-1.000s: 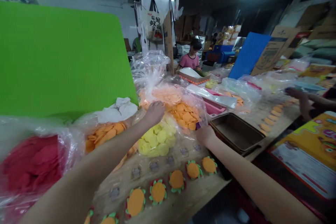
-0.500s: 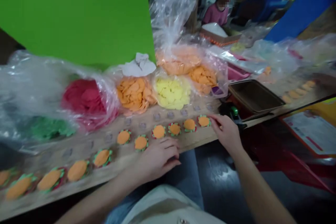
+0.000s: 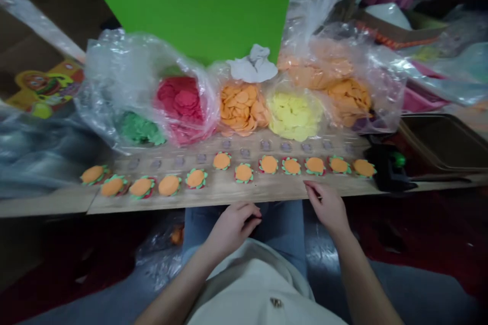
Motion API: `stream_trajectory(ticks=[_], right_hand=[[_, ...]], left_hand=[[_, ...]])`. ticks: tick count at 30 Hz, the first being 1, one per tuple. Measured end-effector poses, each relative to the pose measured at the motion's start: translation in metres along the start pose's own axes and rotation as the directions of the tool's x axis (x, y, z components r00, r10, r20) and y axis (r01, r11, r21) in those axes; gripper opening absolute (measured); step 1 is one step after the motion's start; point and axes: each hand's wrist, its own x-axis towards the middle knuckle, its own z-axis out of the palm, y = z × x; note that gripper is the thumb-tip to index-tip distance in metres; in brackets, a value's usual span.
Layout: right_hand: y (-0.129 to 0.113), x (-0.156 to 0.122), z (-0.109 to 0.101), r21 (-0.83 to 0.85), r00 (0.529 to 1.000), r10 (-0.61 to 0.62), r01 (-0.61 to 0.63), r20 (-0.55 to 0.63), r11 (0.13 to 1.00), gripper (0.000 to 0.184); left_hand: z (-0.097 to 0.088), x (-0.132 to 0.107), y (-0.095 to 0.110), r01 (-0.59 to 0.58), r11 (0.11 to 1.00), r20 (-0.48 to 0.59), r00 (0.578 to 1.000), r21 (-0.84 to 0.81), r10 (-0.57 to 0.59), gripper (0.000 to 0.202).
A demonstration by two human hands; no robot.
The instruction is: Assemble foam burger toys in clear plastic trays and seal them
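OK, L hand (image 3: 234,231) is hanging just below the front edge of the wood board (image 3: 213,195), curled loosely, gripping nothing. R hand (image 3: 326,208) is resting half-open, fingertips (image 3: 309,186) touching that edge, nothing held. Orange-and-green flower cutouts (image 3: 269,164) are lying flat in a row on the board, none in my hands. Behind the board, clear bags (image 3: 114,76) are sitting w/ red discs (image 3: 183,104), orange discs (image 3: 239,109), yellow discs (image 3: 293,117). Black clamp (image 3: 389,165) is sitting at the board's R end, dark tray (image 3: 444,144) just past it. Jeans (image 3: 284,226) and cream top (image 3: 259,289) are showing below the board.
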Motion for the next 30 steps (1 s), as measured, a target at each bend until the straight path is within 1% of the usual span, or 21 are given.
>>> stream_trajectory(ticks=[2, 4, 7, 10, 13, 15, 18, 20, 24, 28, 30], right_hand=[[-0.019, 0.004, 0.013, 0.041, 0.999, -0.024, 0.022, 0.036, 0.999, 0.032], [-0.039, 0.004, 0.031, 0.098, 0.995, -0.049, 0.041, 0.084, 0.994, 0.032], [-0.063, 0.004, 0.053, 0.180, 0.984, -0.096, 0.068, 0.151, 0.981, 0.031], [-0.076, 0.007, 0.064, 0.216, 0.977, -0.123, 0.084, 0.174, 0.973, 0.030], [-0.083, 0.012, 0.069, 0.188, 0.977, -0.133, 0.102, 0.166, 0.977, 0.029], [-0.088, 0.015, 0.072, 0.159, 0.976, -0.146, 0.120, 0.164, 0.980, 0.028], [-0.098, 0.018, 0.078, 0.116, 0.970, -0.179, 0.161, 0.167, 0.980, 0.028], [-0.105, 0.020, 0.083, 0.085, 0.960, -0.219, 0.207, 0.173, 0.975, 0.027], [-0.121, 0.027, 0.096, -0.011, 0.934, -0.312, 0.319, 0.177, 0.948, 0.027], [-0.134, 0.038, 0.109, -0.143, 0.920, -0.369, 0.387, 0.135, 0.911, 0.031], [-0.140, 0.041, 0.115, -0.156, 0.910, -0.393, 0.410, 0.129, 0.898, 0.031]], left_hand=[[-0.001, -0.008, -0.007, 0.032, 0.999, -0.038, 0.999, -0.012, -0.033, 0.008], [-0.004, -0.018, -0.016, 0.088, 0.995, -0.086, 0.992, -0.044, -0.092, 0.005], [-0.014, -0.032, -0.028, 0.180, 0.977, -0.174, 0.964, -0.118, -0.199, 0.009], [-0.026, -0.042, -0.040, 0.233, 0.961, -0.262, 0.928, -0.150, -0.266, 0.012], [-0.036, -0.048, -0.051, 0.248, 0.962, -0.314, 0.910, -0.112, -0.271, 0.013], [-0.039, -0.052, -0.058, 0.256, 0.964, -0.324, 0.908, -0.078, -0.267, 0.015], [-0.038, -0.056, -0.064, 0.254, 0.965, -0.315, 0.912, -0.067, -0.262, 0.016], [-0.035, -0.058, -0.067, 0.247, 0.965, -0.313, 0.913, -0.085, -0.261, 0.015], [-0.033, -0.064, -0.073, 0.266, 0.956, -0.324, 0.900, -0.123, -0.292, 0.014], [-0.040, -0.069, -0.079, 0.275, 0.950, -0.315, 0.897, -0.151, -0.310, 0.014], [-0.045, -0.070, -0.083, 0.280, 0.948, -0.314, 0.896, -0.153, -0.315, 0.015]])
